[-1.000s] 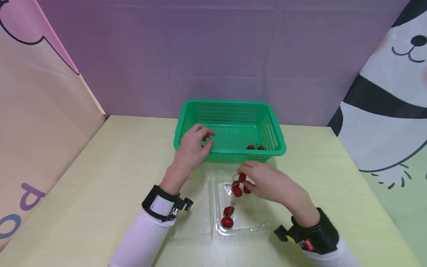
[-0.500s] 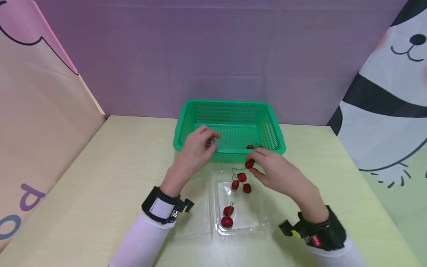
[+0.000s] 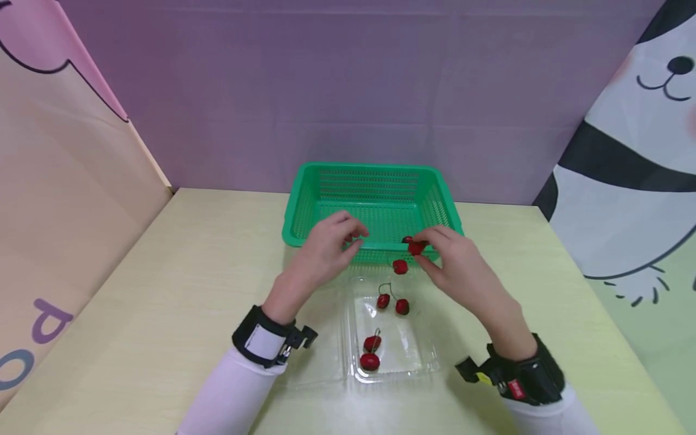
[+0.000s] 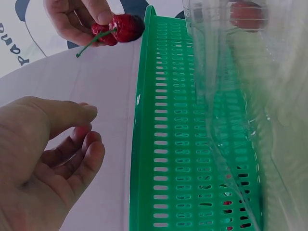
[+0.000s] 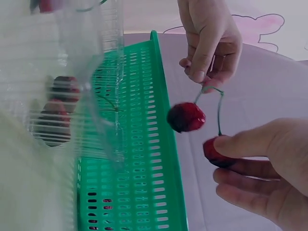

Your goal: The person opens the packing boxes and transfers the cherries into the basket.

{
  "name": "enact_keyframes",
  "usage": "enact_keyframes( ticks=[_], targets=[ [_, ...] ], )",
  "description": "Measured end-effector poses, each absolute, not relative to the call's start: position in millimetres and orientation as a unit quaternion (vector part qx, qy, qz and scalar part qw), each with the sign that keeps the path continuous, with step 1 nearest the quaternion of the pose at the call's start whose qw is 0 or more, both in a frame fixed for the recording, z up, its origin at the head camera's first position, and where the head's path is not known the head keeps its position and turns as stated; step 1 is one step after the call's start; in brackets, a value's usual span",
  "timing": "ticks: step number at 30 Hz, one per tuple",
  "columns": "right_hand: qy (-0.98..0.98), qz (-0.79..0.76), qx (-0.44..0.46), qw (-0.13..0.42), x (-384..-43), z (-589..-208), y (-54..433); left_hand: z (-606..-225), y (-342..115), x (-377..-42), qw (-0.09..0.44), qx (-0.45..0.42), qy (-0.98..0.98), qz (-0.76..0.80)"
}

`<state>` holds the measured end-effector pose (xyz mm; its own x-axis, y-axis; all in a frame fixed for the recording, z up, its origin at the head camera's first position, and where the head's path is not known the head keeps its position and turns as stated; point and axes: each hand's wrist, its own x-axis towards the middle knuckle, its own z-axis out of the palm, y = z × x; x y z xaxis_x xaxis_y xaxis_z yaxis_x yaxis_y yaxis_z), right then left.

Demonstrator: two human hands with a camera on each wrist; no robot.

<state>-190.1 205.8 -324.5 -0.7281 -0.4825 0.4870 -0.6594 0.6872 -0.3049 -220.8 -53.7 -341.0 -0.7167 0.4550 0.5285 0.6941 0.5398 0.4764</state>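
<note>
My right hand (image 3: 464, 275) pinches one red cherry (image 3: 417, 248) of a stemmed pair between thumb and fingers at the green basket's (image 3: 370, 165) front rim. Its partner cherry (image 5: 185, 117) dangles from the joined green stem, lower and to the left in the head view. Over the left part of that rim hovers my left hand (image 3: 328, 248), its fingers loosely bent and nothing between them, as the left wrist view confirms. Below lies a clear plastic clamshell (image 3: 405, 350) with two cherry pairs: one (image 3: 402, 307) toward its back, another (image 3: 370, 362) near its front.
Inside the basket another cherry (image 3: 407, 239) shows just behind the front rim, partly covered by my right hand. The clamshell's transparent lid (image 3: 318, 362) lies folded out to the left on the pale wooden table (image 3: 217, 272). A purple backdrop (image 3: 359, 90) stands behind the basket.
My right hand has lifted a cherry pair out of the clamshell and carried it up and forward to the basket rim. My left hand has shifted slightly right and nearer to me.
</note>
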Motion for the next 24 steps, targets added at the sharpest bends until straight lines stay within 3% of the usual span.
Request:
enact_keyframes(
  ticks=[9, 24],
  targets=[
    [-0.886, 0.264, 0.277, 0.261, -195, -328, 207, -339, -49, -218, 0.107, -0.358, -0.873, -0.312],
    [-0.881, 0.295, 0.214, 0.302, -203, -332, 215, -344, -39, -214, 0.033, -0.428, -0.851, -0.303]
  ],
)
